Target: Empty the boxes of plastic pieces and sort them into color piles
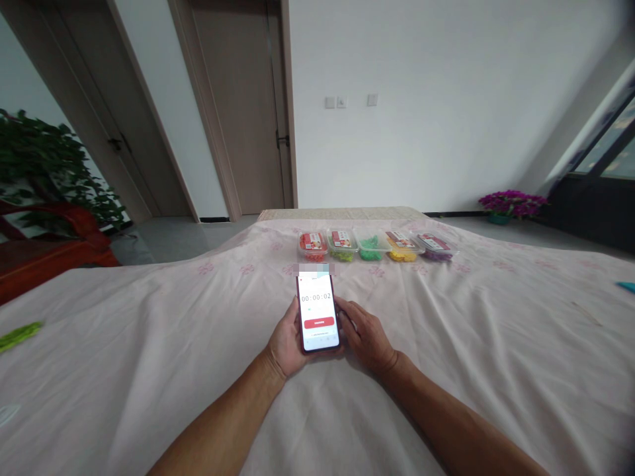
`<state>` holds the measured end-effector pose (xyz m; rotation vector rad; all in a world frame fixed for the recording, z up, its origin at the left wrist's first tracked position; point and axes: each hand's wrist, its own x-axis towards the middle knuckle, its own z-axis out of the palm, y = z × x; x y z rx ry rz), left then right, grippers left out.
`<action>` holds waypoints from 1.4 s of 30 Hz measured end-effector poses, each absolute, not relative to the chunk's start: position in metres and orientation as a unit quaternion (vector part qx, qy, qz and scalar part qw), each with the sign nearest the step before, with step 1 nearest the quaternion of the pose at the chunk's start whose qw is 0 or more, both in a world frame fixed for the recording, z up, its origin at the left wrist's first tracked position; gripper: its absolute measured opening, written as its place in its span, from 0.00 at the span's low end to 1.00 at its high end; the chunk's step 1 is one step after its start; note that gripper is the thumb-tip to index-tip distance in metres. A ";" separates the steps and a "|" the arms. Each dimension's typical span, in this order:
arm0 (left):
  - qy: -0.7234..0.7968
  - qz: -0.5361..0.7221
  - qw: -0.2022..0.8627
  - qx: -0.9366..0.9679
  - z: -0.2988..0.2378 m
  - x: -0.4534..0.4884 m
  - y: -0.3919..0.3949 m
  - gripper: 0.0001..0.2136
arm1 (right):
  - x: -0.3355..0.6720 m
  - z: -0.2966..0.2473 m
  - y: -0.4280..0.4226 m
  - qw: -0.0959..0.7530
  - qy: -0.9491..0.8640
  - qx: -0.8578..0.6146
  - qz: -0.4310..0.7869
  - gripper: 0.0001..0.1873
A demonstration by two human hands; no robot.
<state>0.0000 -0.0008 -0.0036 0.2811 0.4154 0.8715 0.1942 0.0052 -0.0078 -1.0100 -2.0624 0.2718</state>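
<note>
A smartphone (pixel 320 336) is held upright before me, its lit screen reading 00:00:02 above a red button. My left hand (pixel 288 342) is closed around its left edge and lower back. Against the right edge, my right hand (pixel 368 336) grips with curled fingers, some of them hidden. Beyond the phone stands a row of clear plastic boxes with small coloured pieces: a red box (pixel 312 246), a yellow-green box (pixel 342 244), a green box (pixel 370 247), a yellow box (pixel 403 247) and a purple box (pixel 436 247). Labels show on all but the green one.
A pale flowered cloth (pixel 198 337) covers the wide surface under everything. At its left lies a bright green item (pixel 20 336); a blue tip (pixel 626 286) shows at the right edge. Beyond are a red wooden chair (pixel 54 241), doors and a purple-flowered plant (pixel 513 201).
</note>
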 end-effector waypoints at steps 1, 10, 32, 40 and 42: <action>0.200 0.418 0.876 0.135 -0.003 0.000 -0.001 0.30 | 0.194 -0.008 0.005 0.401 -0.817 -0.400 0.110 0.22; 0.192 0.427 0.872 0.139 -0.002 0.000 -0.001 0.28 | 0.194 -0.007 0.005 0.402 -0.818 -0.397 0.109 0.22; 0.143 0.455 0.853 0.213 0.013 -0.028 -0.013 0.32 | 0.197 -0.015 0.012 0.437 -0.789 -0.412 0.130 0.21; 0.099 0.477 0.830 0.270 0.024 -0.108 -0.045 0.28 | 0.199 -0.021 0.017 0.439 -0.780 -0.419 0.153 0.20; 0.059 0.488 0.823 0.284 0.029 -0.135 -0.062 0.29 | 0.199 -0.022 0.019 0.442 -0.777 -0.420 0.158 0.20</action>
